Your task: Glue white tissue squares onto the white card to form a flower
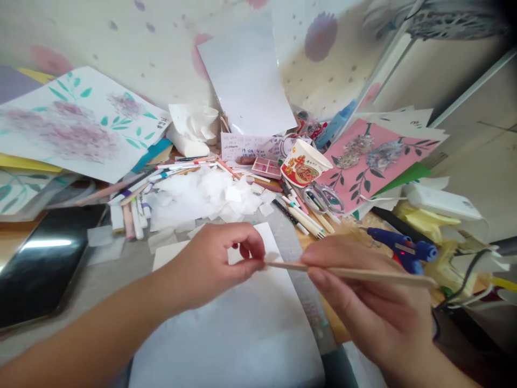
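My right hand [363, 291] grips a slim, tapered wooden chopstick [375, 275], held almost level with its thin end toward the left. At that thin end, the thumb and forefinger of my left hand [226, 256] are pinched together around a small whitish scrap, seemingly thin paper [273, 256], mostly hidden by the fingertips. Both hands are above a large white sheet [234, 345]. Behind them lies a loose heap of small white paper squares [202, 188].
A blue glue gun [399, 245] with a red light lies at right, near cords and a white power strip [442, 202]. Markers, scissors [323, 198] and a noodle cup [305, 163] stand behind. A black tablet [52, 258] is at left; flower pictures [81, 124] flank the desk.
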`<state>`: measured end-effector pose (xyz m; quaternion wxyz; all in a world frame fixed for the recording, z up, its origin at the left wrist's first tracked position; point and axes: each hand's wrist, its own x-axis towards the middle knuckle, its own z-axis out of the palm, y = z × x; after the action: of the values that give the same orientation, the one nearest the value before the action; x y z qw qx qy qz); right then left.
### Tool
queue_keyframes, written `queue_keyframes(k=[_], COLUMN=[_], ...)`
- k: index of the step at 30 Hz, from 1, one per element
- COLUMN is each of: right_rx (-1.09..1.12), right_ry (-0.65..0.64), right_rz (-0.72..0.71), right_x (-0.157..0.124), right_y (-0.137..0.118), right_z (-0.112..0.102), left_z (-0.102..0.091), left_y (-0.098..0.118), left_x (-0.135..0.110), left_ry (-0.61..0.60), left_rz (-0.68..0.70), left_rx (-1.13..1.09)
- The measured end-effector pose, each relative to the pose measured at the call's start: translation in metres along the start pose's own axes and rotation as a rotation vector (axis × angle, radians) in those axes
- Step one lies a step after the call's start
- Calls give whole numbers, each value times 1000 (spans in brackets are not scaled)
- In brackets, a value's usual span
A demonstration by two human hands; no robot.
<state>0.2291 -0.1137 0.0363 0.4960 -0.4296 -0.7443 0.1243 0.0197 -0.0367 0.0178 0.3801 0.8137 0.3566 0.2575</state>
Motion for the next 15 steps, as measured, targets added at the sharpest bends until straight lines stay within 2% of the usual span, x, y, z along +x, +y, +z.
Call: queue_keyframes(k=[2,6,10,15], right_rx=[-41,-24,-9,-1], right_ry=[-41,-59,-73,-36], right_rz=[-49,-12,12,36], right_x=[-8,-24,-38,-43], right_y=[-4,5,16,20], right_z=[-2,12,26,29], left_z=[8,18,15,-10], left_y=[-2,-10,-16,-25], left_x=[0,1,1,2], left_ry=[-88,-242,-251,-205], left_rz=[51,198,280,199], left_rx=[29,239,416,438])
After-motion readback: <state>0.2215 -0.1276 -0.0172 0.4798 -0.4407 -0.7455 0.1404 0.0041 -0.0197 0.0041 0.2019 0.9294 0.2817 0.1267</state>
